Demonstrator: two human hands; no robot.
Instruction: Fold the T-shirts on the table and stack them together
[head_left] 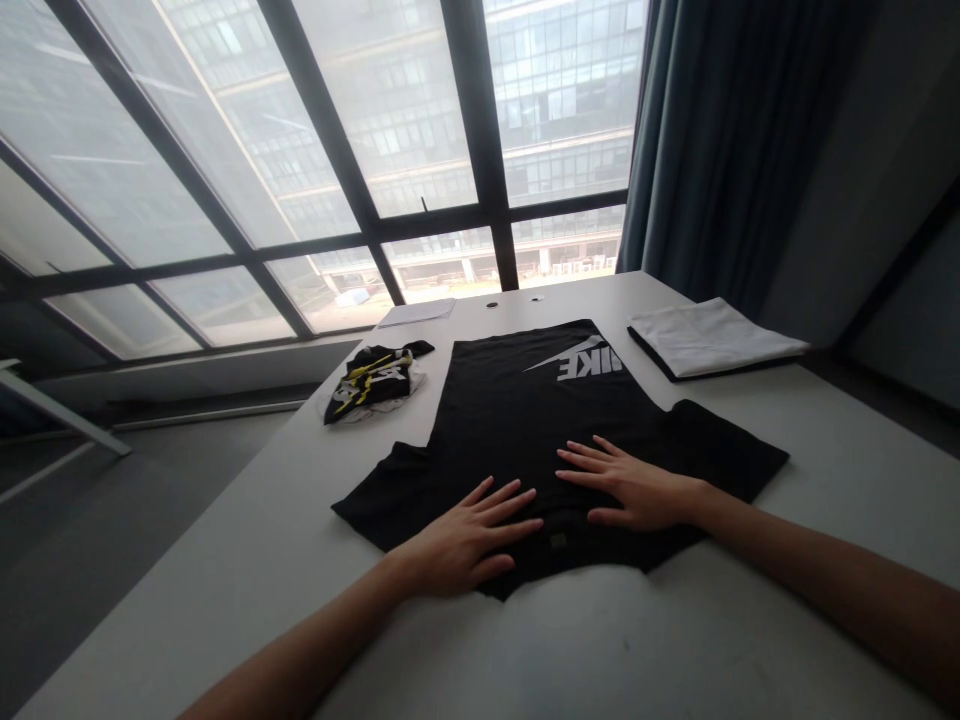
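Hands rest palm-down with fingers spread and grip nothing. The left hand point(469, 545) and right hand point(634, 485) lie side by side, not touching, on the near part of a black shirt point(517, 400). The shirt is spread flat on a white table point(262, 540), with its white logo beyond the fingertips and one sleeve out to each side of the hands.

Beyond the left hand and further left sits a crumpled black-and-yellow cloth point(373, 378), just clear of the shirt's edge. Beyond the right hand and to its right lies a folded white stack point(709, 338), apart from the shirt. Past the cloth, a paper sheet point(418, 311) lies by the table's far edge.

Bare tabletop shows left of the left hand, right of the right sleeve, and under both forearms. The table's left edge runs away slantwise outside the left hand. A window point(300, 150) stands past the far edge, with a curtain point(720, 130) far right.

Count: two hands, one shirt, one cloth, one stack, one sheet.
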